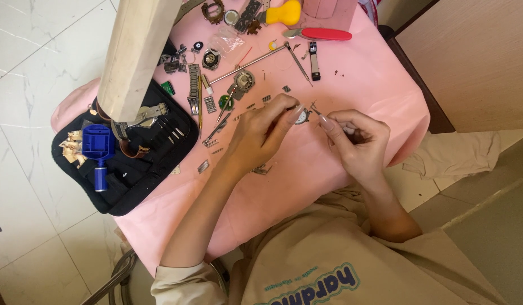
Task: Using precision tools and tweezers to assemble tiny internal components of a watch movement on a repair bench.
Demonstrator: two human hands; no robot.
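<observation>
My left hand (261,133) pinches a small round silver watch case (302,117) between thumb and fingertips above the pink cloth (357,79). My right hand (354,141) is closed on a thin metal tool (316,111) whose tip touches the edge of the watch case. Both hands hover over the middle of the table, a few centimetres apart.
A black tool mat (131,164) with a blue link remover (98,148) and small pins lies at the left. Watch parts, metal band links (193,85), tweezers (216,127), a red-handled tool (323,34) and a yellow-handled tool (284,12) are scattered at the back. A beige post (137,51) rises at upper left.
</observation>
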